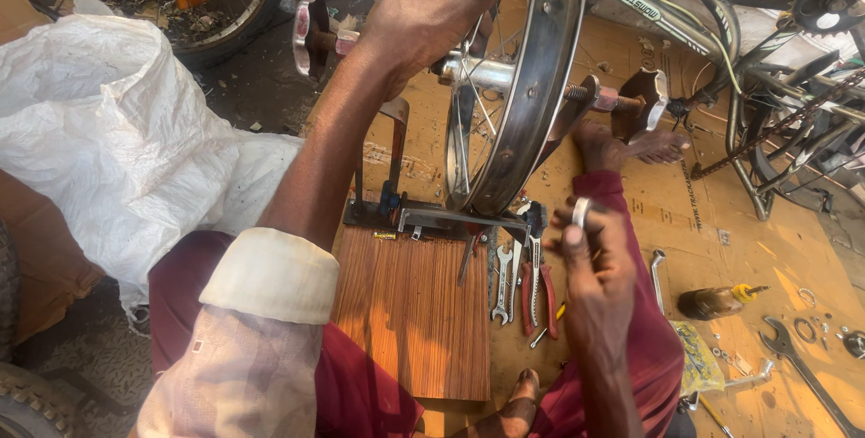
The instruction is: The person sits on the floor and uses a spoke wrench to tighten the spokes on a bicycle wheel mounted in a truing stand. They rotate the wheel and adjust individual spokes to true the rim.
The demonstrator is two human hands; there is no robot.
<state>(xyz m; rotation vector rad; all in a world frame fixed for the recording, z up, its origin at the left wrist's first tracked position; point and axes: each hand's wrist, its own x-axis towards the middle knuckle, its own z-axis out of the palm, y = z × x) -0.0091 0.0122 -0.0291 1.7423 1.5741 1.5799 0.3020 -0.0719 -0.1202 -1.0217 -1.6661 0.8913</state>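
From the head view I watched the left hand (428,10) gripping the shiny steel bicycle wheel rim (541,68), its thumb laid up against the rim's edge and its fingers curled in among the thin spokes (482,104) just above the silver hub (482,70). The rim stood upright in a dark metal truing stand (432,217) fixed to a striped wooden board (410,312). The right hand (590,267) hung lower, just right of the rim's bottom edge and apart from it, fingertips pinched shut on a small round silver tool (581,213). Directly below that hand lay silver spanners (503,280) and red-handled pliers (539,289) on the brown cardboard sheet (766,249). A white woven sack (117,132) sat well off to the left.
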